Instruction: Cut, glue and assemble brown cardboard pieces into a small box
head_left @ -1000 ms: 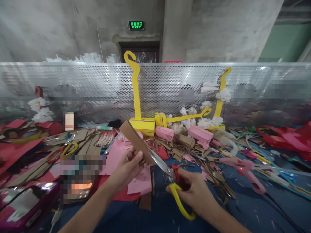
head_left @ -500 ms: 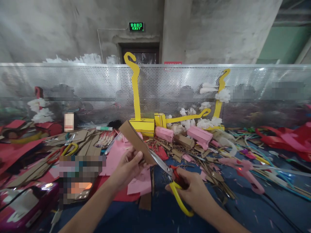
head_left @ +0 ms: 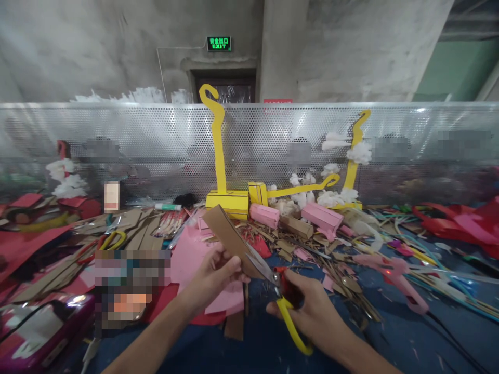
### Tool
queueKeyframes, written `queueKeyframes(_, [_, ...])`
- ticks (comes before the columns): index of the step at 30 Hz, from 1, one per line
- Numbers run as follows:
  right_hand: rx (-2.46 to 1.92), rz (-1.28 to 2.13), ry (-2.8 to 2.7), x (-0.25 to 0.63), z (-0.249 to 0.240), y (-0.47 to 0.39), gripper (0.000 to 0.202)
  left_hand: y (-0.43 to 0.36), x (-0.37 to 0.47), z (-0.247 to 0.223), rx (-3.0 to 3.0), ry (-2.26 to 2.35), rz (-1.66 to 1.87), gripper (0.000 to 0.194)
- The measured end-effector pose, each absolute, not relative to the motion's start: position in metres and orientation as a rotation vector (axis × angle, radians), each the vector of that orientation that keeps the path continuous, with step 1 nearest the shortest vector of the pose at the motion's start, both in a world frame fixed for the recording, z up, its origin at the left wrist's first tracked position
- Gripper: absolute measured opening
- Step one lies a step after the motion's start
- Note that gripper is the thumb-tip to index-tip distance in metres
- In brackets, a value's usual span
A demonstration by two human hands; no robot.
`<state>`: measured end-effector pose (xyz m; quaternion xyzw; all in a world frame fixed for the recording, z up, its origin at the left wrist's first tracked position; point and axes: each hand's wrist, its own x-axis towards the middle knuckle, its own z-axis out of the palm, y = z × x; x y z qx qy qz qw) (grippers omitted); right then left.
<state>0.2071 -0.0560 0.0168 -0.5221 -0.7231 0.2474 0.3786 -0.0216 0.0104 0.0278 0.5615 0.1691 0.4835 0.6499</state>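
Observation:
A brown cardboard strip (head_left: 228,231) is pinched between the thumb and fingers of my left hand (head_left: 220,267), its upper end tilted up and to the left. My right hand (head_left: 306,296) grips scissors (head_left: 289,322) with red and yellow handles. Their blades lie at the strip's right side, close to its lower end; part of the blade is hidden by the cardboard. Beneath my left hand are pink sheets (head_left: 187,254) and a red sheet (head_left: 200,313). A yellow hook-shaped piece on a box base (head_left: 219,156) stands behind the strip.
Cardboard scraps (head_left: 286,252) litter the blue table. A pink glue gun (head_left: 397,275) with a glowing red light lies at right. Pink paper-covered blocks (head_left: 322,218) sit further back. More scissors (head_left: 113,241) and cardboard strips are at left. A perforated metal partition (head_left: 156,135) runs behind everything.
The cardboard strip and my left hand have shifted right and slightly down toward me. The scissors' blades now sit further along the strip, and the yellow handle has swung slightly lower.

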Motion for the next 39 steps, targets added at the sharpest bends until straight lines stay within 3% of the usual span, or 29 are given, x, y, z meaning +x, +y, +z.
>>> queueKeyframes(21, [-1.308, 0.830, -1.658, 0.205, 0.021, -0.057, 0.045, 0.005, -0.020, 0.031, 1.195, 0.366, 1.119, 0.028])
queueKeyframes(30, [-1.218, 0.658, -1.791, 0.206, 0.023, -0.059, 0.034, 0.007, -0.024, 0.024, 1.353, 0.456, 1.050, 0.025])
queueKeyframes(39, [-1.314, 0.840, -1.669, 0.205, 0.018, -0.057, 0.048, 0.005, -0.022, 0.021, 1.291, 0.440, 1.001, 0.031])
